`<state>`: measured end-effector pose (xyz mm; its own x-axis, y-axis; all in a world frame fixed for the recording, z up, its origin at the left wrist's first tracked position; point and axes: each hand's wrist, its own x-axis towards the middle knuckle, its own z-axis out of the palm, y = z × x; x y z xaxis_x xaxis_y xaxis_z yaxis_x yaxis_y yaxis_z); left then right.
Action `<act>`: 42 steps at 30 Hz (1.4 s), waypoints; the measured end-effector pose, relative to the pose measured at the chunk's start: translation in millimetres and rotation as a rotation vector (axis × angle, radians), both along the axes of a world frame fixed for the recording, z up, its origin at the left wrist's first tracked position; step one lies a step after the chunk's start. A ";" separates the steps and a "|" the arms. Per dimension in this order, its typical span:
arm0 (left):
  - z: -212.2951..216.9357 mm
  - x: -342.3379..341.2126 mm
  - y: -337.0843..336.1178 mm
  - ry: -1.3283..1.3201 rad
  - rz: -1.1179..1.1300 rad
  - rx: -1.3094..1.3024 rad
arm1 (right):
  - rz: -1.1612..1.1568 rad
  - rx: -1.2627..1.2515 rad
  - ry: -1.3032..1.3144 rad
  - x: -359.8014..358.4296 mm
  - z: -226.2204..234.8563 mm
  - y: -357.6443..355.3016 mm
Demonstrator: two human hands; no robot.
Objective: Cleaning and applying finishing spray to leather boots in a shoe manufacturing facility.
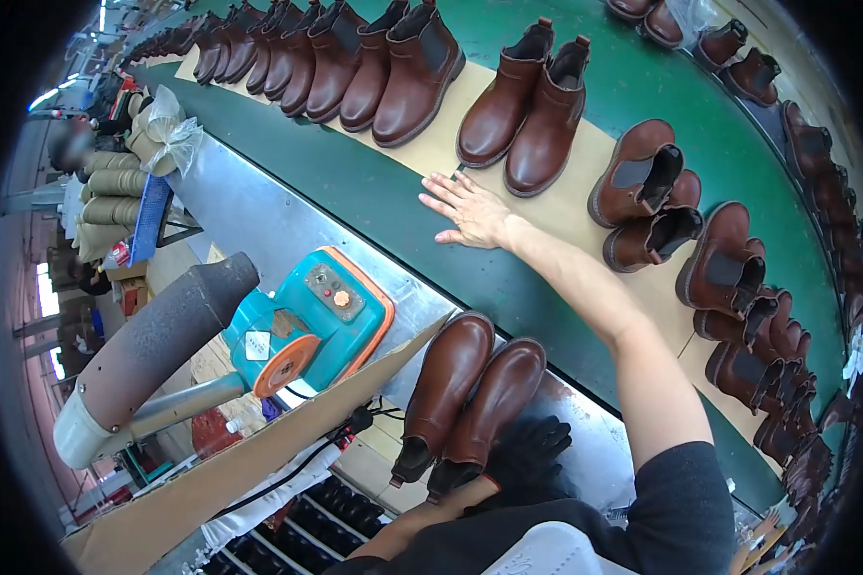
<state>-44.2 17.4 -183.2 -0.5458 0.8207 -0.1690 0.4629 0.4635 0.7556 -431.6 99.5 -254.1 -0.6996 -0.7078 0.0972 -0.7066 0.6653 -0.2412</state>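
My right hand (467,211) is bare and open. Its fingers are spread flat over the green conveyor belt (374,206), just short of the toes of a brown ankle boot pair (532,110). Low in the middle, my left hand (527,455) wears a black glove. Its visible fingers are stretched out beside another brown boot pair (470,388), whose toes point away from me. My left forearm passes beneath the openings of these boots, and part of the gloved hand is hidden behind them. Whether that hand bears their weight is unclear.
Brown boots (417,72) line the far left belt on tan paper (594,153), and more boots (729,259) curve down the right. A teal machine (326,297) with a thick duct (163,340) stands left, behind a cardboard sheet (259,450). A metal ledge (259,206) borders the belt.
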 end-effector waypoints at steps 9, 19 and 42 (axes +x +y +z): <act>6.3 -4.3 -0.8 0.007 -0.035 -0.069 | -0.004 -0.090 0.082 2.3 -5.2 -0.6; 5.3 -3.6 -2.0 -0.002 -0.010 -0.015 | -0.014 -0.112 0.071 2.4 -0.8 -1.6; 1.6 0.1 -1.6 -0.026 0.016 -0.007 | -0.193 -0.224 0.039 1.8 6.5 -3.6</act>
<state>-44.1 15.8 -181.6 -0.5540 0.8107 -0.1893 0.4360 0.4762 0.7636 -429.8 95.9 -247.6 -0.8121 -0.5196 0.2655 -0.5835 0.7218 -0.3722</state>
